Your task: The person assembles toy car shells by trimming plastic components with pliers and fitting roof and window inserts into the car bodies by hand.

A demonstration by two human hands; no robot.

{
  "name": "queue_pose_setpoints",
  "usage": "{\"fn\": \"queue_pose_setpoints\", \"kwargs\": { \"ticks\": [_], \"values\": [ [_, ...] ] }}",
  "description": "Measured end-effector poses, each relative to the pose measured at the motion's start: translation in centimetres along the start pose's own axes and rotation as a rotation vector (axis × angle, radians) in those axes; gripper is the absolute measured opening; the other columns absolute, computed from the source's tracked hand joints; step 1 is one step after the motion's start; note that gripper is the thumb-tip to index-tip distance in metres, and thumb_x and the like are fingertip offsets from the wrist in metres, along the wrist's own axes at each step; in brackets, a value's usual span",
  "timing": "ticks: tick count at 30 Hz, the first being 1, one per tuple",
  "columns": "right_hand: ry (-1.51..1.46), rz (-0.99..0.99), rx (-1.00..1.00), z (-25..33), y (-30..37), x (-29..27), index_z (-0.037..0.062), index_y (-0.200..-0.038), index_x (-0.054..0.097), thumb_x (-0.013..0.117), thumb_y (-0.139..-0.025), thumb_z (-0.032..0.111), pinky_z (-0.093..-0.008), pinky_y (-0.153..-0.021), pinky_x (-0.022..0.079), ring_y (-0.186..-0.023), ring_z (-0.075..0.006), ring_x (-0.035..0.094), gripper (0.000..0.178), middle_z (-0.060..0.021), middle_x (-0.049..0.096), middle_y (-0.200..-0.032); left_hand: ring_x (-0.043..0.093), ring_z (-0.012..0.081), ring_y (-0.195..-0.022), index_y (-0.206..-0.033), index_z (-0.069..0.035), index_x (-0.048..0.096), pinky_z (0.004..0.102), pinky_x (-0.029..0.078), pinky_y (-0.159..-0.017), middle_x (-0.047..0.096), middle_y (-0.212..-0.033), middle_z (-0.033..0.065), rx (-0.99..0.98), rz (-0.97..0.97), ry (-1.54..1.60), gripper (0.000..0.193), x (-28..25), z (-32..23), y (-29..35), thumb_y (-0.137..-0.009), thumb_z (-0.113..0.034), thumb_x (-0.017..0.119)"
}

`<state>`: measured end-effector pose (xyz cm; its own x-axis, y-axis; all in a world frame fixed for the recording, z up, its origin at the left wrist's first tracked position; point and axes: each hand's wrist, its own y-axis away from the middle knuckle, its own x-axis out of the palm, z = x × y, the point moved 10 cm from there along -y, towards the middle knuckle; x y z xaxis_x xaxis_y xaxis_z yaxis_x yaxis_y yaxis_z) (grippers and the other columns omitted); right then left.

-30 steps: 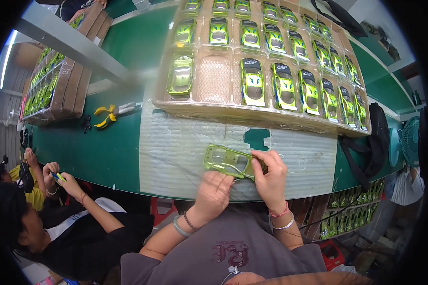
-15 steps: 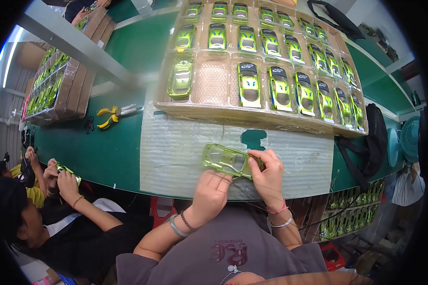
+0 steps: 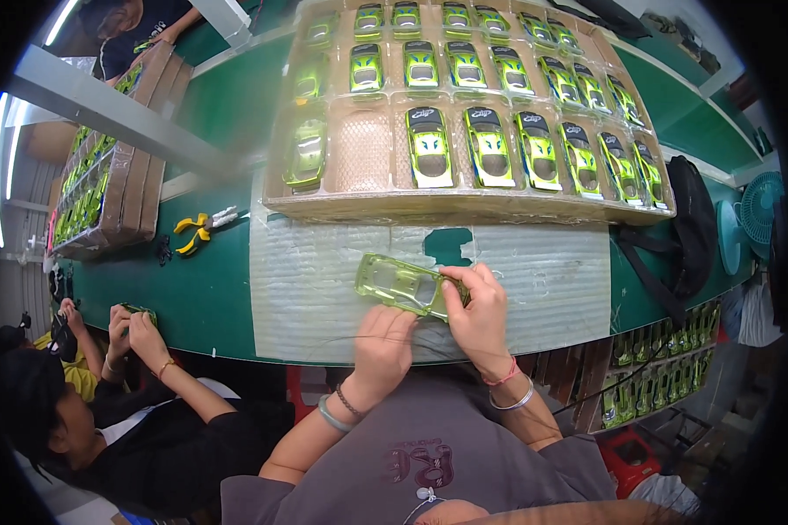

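Note:
A see-through green toy car body shell (image 3: 400, 282) lies tilted between my hands, just above the padded sheet on the bench. My right hand (image 3: 480, 315) grips its right end, thumb and fingertips closed over the edge. My left hand (image 3: 383, 346) has its fingers curled together against the shell's near side; its fingertips are partly hidden. Beyond my hands stands a tray (image 3: 490, 208) holding rows of green toy car shells (image 3: 488, 149) with black and blue parts. One pocket at its front left shows only bubble-textured lining, beside a plain shell (image 3: 306, 153).
Yellow-handled pliers (image 3: 197, 234) lie on the green bench at left, near small black pieces (image 3: 164, 251). Stacked trays of shells (image 3: 96, 192) stand farther left. A co-worker (image 3: 87, 394) handles another shell beside me. A black bag (image 3: 692, 236) and turquoise fan (image 3: 757, 210) are at right.
The view has shifted slightly, so the tray appears a little higher and farther left. Both hands still hold the shell, which keeps nearly the same tilt.

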<state>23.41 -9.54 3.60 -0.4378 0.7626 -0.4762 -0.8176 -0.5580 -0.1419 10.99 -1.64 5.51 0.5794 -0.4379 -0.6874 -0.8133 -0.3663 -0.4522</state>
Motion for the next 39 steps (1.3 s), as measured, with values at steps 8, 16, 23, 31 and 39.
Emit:
{"fn": "queue_pose_setpoints", "kwargs": {
  "ticks": [8,16,23,31,39],
  "values": [
    [-0.022,0.073,-0.045,-0.3,-0.7,0.0,0.0015,-0.105,0.068,0.066,-0.082,0.004,-0.0309,-0.058,0.043,-0.067,-0.0197,0.053,0.023,-0.012,0.057,-0.086,0.059,0.0303,-0.078,-0.093,0.001,0.065,0.0364,0.048,-0.069,0.062,-0.082,0.0127,-0.081,0.101,0.071,0.018,-0.9,0.5,-1.5,-0.075,0.004,0.067],
    [0.294,0.078,-0.649,12.0,3.2,-2.1,0.0091,-0.123,0.061,0.082,-0.07,0.026,-0.0506,-0.105,0.036,-0.128,-0.0345,0.043,0.059,-0.0159,0.049,-0.132,0.056,0.0059,-0.074,-0.103,0.001,0.062,0.0211,0.044,-0.064,0.063,-0.086,0.0011,-0.654,0.059,0.939,0.013,-4.1,4.0,-1.9,-0.093,-0.007,0.06],
    [-0.006,0.194,-0.445,9.0,1.1,-0.9,0.0043,-0.102,0.068,0.079,-0.073,0.006,-0.0283,-0.071,0.051,-0.084,-0.0186,0.061,0.031,-0.0093,0.054,-0.102,0.054,0.0065,-0.076,-0.109,0.001,0.063,0.0227,0.045,-0.069,0.063,-0.09,0.0012,-0.764,0.297,1.105,0.02,-1.8,5.2,-0.7,-0.092,-0.01,0.062],
    [-0.513,0.425,0.147,0.9,-0.4,2.9,-0.0014,-0.107,0.066,0.068,-0.085,0.0,-0.0208,-0.07,0.048,-0.08,-0.0068,0.059,0.022,-0.0011,0.06,-0.096,0.061,0.0134,-0.069,-0.105,-0.001,0.069,0.0273,0.05,-0.066,0.068,-0.083,0.0091,-0.256,0.182,0.385,0.025,-3.5,4.2,-3.5,-0.08,-0.003,0.067],
    [-0.578,0.556,0.312,-1.4,-0.4,4.6,-0.0033,-0.113,0.063,0.059,-0.093,0.004,-0.0217,-0.076,0.049,-0.085,-0.0069,0.06,0.022,-0.0035,0.066,-0.097,0.061,0.0314,-0.081,-0.095,-0.004,0.068,0.0388,0.05,-0.071,0.065,-0.085,0.0126,-0.069,0.251,0.239,0.016,-1.7,4.9,-3.7,-0.08,-0.012,0.069]
  ]
}}
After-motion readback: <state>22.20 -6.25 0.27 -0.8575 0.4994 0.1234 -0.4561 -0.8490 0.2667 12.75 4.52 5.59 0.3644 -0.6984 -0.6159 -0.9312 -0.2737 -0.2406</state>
